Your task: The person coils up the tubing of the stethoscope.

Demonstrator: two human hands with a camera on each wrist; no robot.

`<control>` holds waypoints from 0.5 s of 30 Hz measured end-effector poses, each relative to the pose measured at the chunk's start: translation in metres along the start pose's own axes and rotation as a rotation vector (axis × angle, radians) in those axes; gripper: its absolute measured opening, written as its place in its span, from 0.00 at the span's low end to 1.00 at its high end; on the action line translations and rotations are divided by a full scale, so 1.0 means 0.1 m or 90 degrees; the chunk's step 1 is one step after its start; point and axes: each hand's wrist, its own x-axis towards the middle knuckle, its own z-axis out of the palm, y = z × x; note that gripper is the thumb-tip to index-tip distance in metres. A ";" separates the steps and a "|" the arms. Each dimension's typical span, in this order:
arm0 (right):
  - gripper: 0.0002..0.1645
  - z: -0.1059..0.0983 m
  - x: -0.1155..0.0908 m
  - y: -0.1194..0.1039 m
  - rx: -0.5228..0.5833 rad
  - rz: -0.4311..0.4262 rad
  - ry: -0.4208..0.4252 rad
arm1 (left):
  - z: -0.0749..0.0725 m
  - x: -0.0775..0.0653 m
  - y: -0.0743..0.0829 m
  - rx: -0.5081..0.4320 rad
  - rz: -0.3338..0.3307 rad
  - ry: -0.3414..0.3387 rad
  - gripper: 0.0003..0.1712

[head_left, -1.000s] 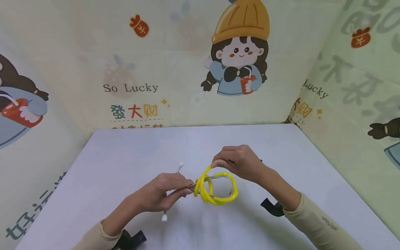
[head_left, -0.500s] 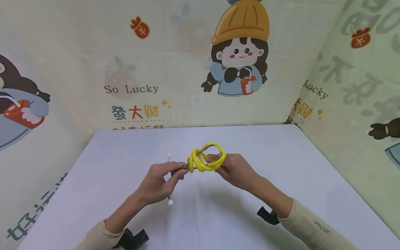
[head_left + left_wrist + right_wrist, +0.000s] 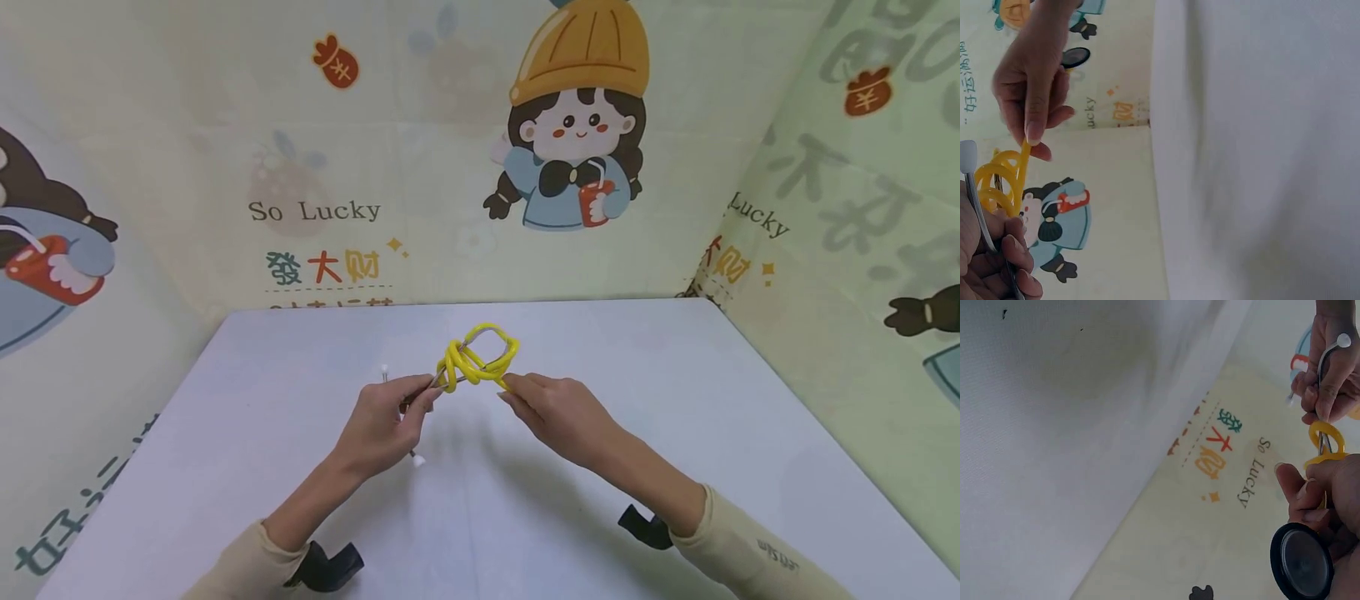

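Observation:
A stethoscope with yellow tubing [image 3: 452,360] is raised above the table, its tube wound in several coils around the metal ear tubes. My left hand [image 3: 382,425] pinches those ear tubes just left of the coils. One white ear tip [image 3: 417,460] sticks out below that hand, another [image 3: 385,372] above it. My right hand [image 3: 566,417] grips the yellow tube on the coils' right side. In the right wrist view the round, black-rimmed chest piece [image 3: 1304,561] hangs beside the right hand; the head view hides it behind that hand.
The white tabletop [image 3: 300,358] lies beneath both hands. Printed cloth walls [image 3: 435,167] with cartoon figures and lettering rise at the back and both sides. Black straps [image 3: 326,568] sit at both sleeve cuffs.
Both hands have carried the stethoscope away from me and leftward. The right hand has gone from the top of the loop to the coils' lower right, where it now grips the tube.

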 end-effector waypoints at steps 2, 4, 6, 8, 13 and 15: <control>0.07 -0.01 -0.01 -0.03 -0.023 -0.001 -0.004 | 0.00 0.00 0.00 0.023 -0.008 0.006 0.09; 0.09 -0.01 -0.02 -0.06 -0.052 -0.005 -0.004 | -0.01 0.00 -0.01 0.053 -0.017 0.011 0.09; 0.10 -0.01 -0.03 -0.10 -0.078 -0.007 -0.005 | -0.01 -0.01 -0.02 0.079 -0.028 0.016 0.08; 0.10 -0.01 -0.05 -0.13 -0.096 -0.008 -0.013 | -0.02 -0.02 -0.05 0.104 -0.036 0.016 0.08; 0.12 0.00 -0.09 -0.20 -0.026 0.032 -0.048 | -0.02 -0.05 -0.10 0.179 -0.032 0.003 0.05; 0.14 -0.01 -0.09 -0.22 0.058 0.054 -0.059 | -0.01 -0.06 -0.11 0.212 -0.026 -0.005 0.03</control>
